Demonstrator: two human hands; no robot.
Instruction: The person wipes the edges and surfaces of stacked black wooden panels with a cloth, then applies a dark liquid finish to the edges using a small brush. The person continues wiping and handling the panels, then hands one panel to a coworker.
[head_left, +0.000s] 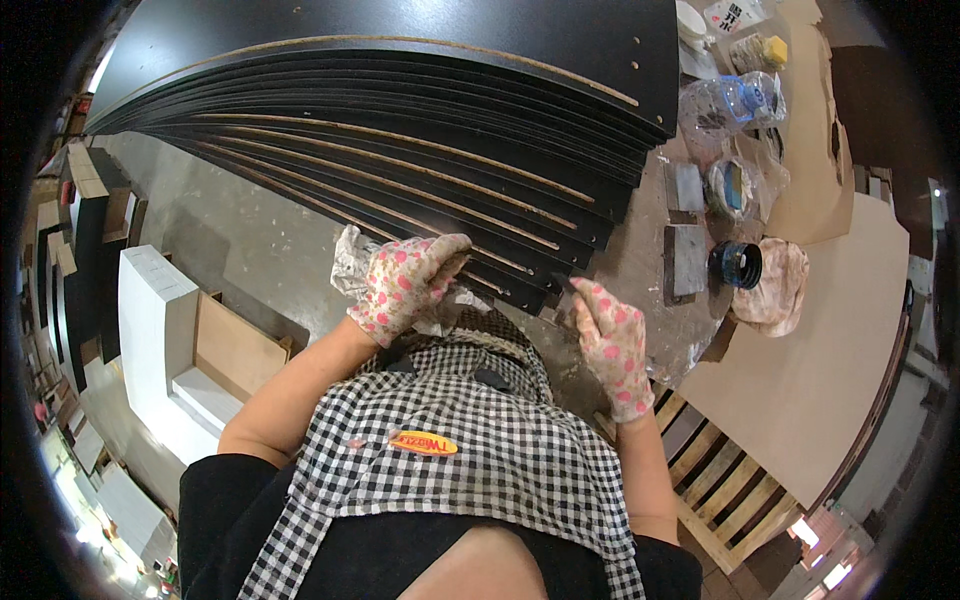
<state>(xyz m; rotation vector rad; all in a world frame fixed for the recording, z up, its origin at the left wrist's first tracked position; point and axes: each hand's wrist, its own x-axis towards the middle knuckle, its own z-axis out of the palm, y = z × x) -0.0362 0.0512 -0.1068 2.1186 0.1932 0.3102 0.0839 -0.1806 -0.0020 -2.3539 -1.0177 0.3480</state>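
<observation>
A fanned stack of black boards (330, 95) lies before me, several of them with bare brown grooves along their front edges. My left hand (405, 288), in a white glove with pink spots, is closed around a crumpled whitish cloth (350, 260) at the nearest board edges. My right hand (612, 345), gloved alike, is at the right end of the lowest boards. Its fingers are pinched, with a small dark tip at the fingertips that blends into the black board corner; what it is I cannot make out.
Right of the stack are a clear plastic bottle (725, 105), a dark open jar (738, 265), grey rectangular blocks (686, 262) and a stained cloth (778, 290). A large beige board (830, 330) lies above a wooden pallet (725, 485). White panels (155, 310) stand at the left.
</observation>
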